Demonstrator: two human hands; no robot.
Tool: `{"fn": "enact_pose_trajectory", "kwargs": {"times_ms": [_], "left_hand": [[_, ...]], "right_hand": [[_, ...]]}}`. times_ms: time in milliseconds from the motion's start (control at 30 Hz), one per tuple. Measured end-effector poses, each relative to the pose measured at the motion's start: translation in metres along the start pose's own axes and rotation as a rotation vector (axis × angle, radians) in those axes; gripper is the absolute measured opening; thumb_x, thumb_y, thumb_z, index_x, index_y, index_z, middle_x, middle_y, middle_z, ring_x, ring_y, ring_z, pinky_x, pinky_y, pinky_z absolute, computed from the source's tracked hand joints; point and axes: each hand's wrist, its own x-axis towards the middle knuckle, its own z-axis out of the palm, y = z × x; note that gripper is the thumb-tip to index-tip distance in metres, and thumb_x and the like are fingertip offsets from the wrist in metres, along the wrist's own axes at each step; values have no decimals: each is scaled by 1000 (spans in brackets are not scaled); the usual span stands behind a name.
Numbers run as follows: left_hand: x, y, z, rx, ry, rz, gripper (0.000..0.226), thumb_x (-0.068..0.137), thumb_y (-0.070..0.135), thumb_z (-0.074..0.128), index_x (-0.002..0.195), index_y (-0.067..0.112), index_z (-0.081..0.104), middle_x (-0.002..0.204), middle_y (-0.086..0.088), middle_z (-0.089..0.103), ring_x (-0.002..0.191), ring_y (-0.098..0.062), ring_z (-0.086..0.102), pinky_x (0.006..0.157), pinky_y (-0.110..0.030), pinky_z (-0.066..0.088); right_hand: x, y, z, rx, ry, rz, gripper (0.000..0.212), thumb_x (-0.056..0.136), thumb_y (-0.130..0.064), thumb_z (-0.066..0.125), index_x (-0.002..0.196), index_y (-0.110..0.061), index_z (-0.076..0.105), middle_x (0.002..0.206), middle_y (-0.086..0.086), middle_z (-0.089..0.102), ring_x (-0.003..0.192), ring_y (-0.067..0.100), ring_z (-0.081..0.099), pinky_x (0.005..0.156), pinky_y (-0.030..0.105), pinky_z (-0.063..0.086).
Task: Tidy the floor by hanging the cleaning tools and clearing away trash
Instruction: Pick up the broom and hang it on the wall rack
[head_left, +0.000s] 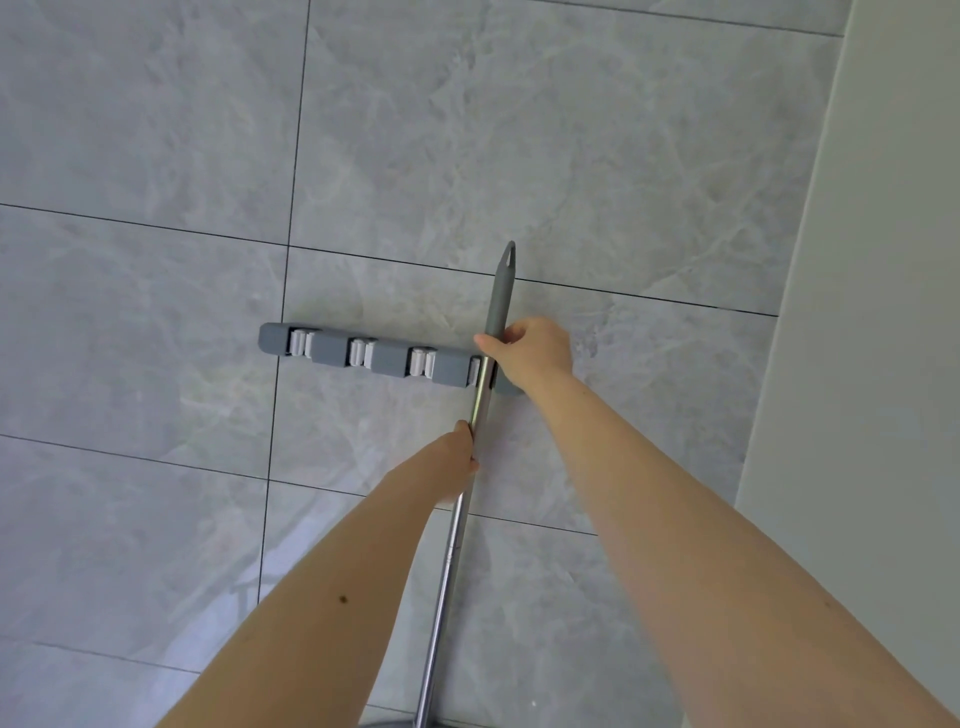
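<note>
No readable text, labels, brands, numbers or signs showed anywhere in view.
</note>
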Motion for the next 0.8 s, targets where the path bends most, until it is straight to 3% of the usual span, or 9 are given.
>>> {"fn": "enact_pose_trajectory", "kwargs": {"times_ms": [100, 200, 267, 367, 433, 533, 600, 700, 800], "left_hand": [[3, 2, -1, 7, -3, -25, 14, 99, 14, 43, 103, 8, 30, 67, 0, 34, 55, -10, 33, 50, -19, 27], [5, 3, 1, 63, 24, -42, 27, 99, 10, 43, 122, -2, 35, 67, 0, 36, 58, -13, 44, 49, -20, 29], [6, 3, 5, 118, 50, -37, 36, 101, 12, 39, 132, -5, 32, 80, -8, 52, 86, -29, 63, 59, -27, 42], [10, 3, 8, 119, 62, -59, 45, 101, 16, 40, 139, -3, 27, 106, -17, 61, 116, -36, 58, 84, -37, 46], [15, 3, 6, 100, 59, -102, 50, 99, 20, 43, 141, 0, 26, 112, -15, 61, 119, -34, 56, 92, -38, 45], [18, 3, 4, 114, 64, -111, 48, 97, 22, 46, 138, 1, 30, 72, 3, 39, 113, -30, 57, 94, -39, 45], [19, 2, 5, 122, 56, -105, 44, 98, 18, 46, 135, -1, 31, 68, 4, 31, 96, -25, 55, 84, -37, 45], [15, 1, 8, 77, 79, -89, 35, 99, 19, 45, 127, 0, 37, 96, -12, 57, 97, -30, 59, 79, -38, 45], [8, -2, 13, 59, 165, -105, 32, 98, 23, 45, 121, 2, 48, 120, -16, 58, 108, -33, 59, 84, -36, 46]], "right_hand": [[0, 0, -3, -6, -15, 10, 34, 82, -40, 70, 64, -12, 62, 56, -4, 52, 69, 20, 58, 64, 28, 45], [1, -1, -1, -48, -9, 36, 42, 83, -41, 68, 54, -16, 51, 54, -2, 49, 66, 22, 55, 55, 23, 38], [0, 1, 2, -116, 9, 33, 38, 86, -41, 64, 63, -12, 55, 58, 3, 51, 67, 24, 53, 46, 21, 28], [4, 8, 6, -142, 15, 37, 34, 86, -45, 62, 70, -15, 60, 72, 5, 58, 70, 24, 54, 48, 20, 30], [7, 11, 5, -122, -23, 60, 37, 84, -46, 64, 63, -16, 57, 74, 5, 60, 72, 24, 56, 56, 23, 38], [11, 7, 2, -144, -65, 88, 44, 82, -46, 66, 55, -17, 48, 71, 5, 56, 73, 25, 54, 55, 23, 36], [11, 6, 2, -142, -54, 94, 40, 81, -46, 67, 65, -13, 52, 72, 7, 54, 73, 25, 52, 56, 24, 36], [4, 6, 6, -133, 9, 76, 37, 83, -46, 66, 77, -10, 59, 78, 9, 57, 75, 26, 54, 55, 23, 35], [-9, 4, 15, -116, 96, 54, 38, 89, -43, 59, 95, -7, 68, 95, 10, 69, 92, 29, 64, 65, 28, 45]]}}
